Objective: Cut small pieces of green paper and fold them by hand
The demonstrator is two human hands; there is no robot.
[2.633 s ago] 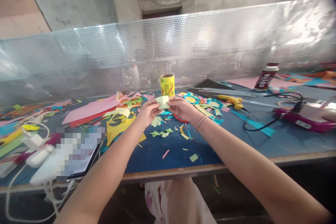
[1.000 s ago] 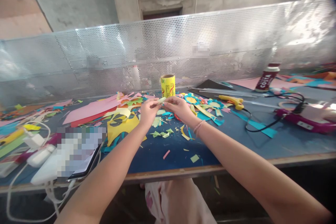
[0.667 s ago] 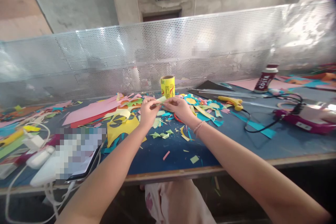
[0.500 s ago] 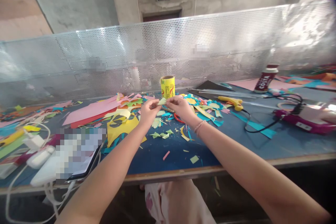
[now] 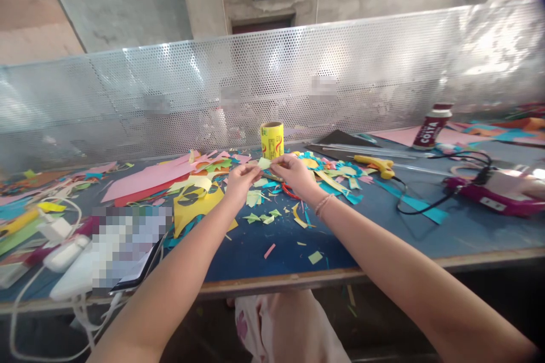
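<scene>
A small pale green piece of paper [image 5: 264, 163] is pinched between my two hands above the middle of the table. My left hand [image 5: 242, 181] grips its left side with thumb and fingertips. On its right side, the fingers of my right hand [image 5: 293, 174] are closed on the paper's edge. Just behind them stands a yellow tape roll [image 5: 272, 139] on end. Several folded light green paper pieces [image 5: 261, 217] lie on the table below my hands. To the left is a yellow paper sheet with cut-out holes [image 5: 193, 207].
Pink paper sheets [image 5: 149, 178] and coloured scraps cover the left and middle of the table. A yellow glue gun [image 5: 374, 165], a brown bottle [image 5: 432, 127] and a magenta power strip [image 5: 494, 198] are at the right. A tablet [image 5: 140, 266] and white cables lie front left.
My left fingers have shifted slightly down on the paper, and the green paper has tilted, showing more of its face. My right hand is nearly where it was.
</scene>
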